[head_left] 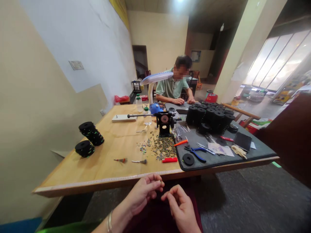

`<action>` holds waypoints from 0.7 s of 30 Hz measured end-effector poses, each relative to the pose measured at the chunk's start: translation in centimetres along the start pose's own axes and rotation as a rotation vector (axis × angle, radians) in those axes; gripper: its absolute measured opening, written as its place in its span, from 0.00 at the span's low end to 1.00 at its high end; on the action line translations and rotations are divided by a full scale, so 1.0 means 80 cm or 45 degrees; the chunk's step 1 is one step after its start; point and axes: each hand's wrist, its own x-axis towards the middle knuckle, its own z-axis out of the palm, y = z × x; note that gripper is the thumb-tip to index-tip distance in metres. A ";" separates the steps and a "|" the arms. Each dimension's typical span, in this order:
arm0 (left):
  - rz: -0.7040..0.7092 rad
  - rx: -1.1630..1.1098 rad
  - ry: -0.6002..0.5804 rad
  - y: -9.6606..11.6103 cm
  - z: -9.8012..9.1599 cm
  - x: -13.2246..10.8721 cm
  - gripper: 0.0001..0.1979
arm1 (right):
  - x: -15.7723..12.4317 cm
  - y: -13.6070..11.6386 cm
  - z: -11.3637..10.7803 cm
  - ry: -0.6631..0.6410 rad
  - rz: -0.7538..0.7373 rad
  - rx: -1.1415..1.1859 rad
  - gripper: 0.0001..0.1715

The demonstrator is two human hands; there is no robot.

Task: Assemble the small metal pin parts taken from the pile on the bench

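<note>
My left hand [147, 191] is raised just off the table's front edge, thumb and forefinger pinched around something too small to name. Close beside it, my right hand [181, 205] is closed in a pinch as well, and whatever its fingertips hold, if anything, cannot be made out. The two hands are slightly apart. Beyond them on the wooden table [102, 168] lies a spread of tiny metallic pieces [164, 145], with a red lighter-like object [169, 160] in front. Two small brush-like tools [139, 161] rest to the left.
A black hand-crank winder [164, 124] stands behind the small pieces. Black foam spools [210, 116] are stacked on the grey mat [216, 163], near blue-handled pliers [198, 154]. More spools [91, 132] stand at left. Across the table, a person [173, 87] works under a lamp [156, 77].
</note>
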 end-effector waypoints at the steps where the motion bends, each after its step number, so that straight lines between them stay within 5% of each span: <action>1: -0.052 -0.115 0.005 -0.009 0.000 -0.003 0.13 | -0.001 -0.002 0.002 -0.019 -0.041 -0.077 0.17; 8: -0.194 -0.576 -0.076 -0.042 -0.009 -0.007 0.09 | -0.002 -0.007 0.012 -0.091 -0.068 -0.145 0.17; 21: -0.231 -0.695 -0.026 -0.047 -0.011 -0.005 0.05 | 0.000 0.003 0.015 -0.121 -0.047 -0.172 0.17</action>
